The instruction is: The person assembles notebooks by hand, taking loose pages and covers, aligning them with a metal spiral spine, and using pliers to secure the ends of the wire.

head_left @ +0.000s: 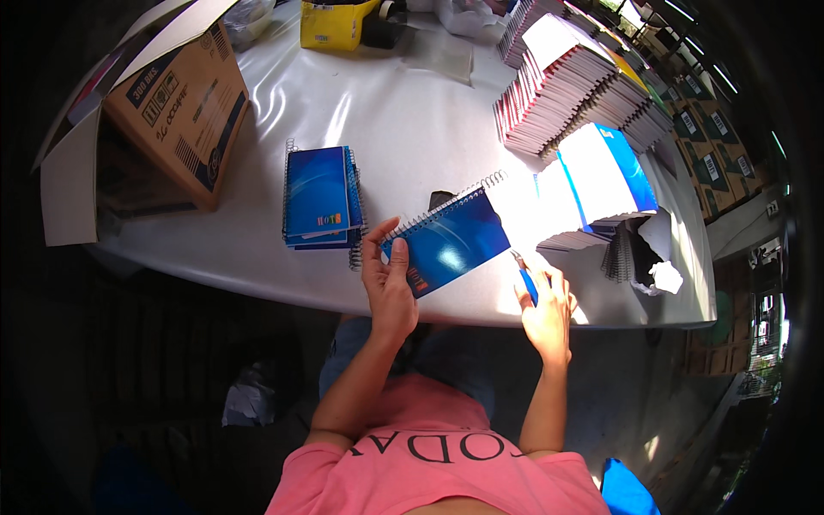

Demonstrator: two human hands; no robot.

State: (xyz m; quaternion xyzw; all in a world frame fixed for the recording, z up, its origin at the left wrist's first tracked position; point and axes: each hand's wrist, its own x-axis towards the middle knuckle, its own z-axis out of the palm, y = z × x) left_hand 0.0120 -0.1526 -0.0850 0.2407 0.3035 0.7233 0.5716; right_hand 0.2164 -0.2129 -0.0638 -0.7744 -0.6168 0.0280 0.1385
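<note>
At the table's (pixel 240 257) near edge, my left hand (pixel 390 283) grips a spiral notebook (pixel 459 245); my right hand (pixel 548 316) clasps a blue-handled tool (pixel 529 287).

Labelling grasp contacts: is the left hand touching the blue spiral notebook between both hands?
Touching. The head view shows the left hand holding the blue spiral notebook, thumb lying over its left end.
</note>
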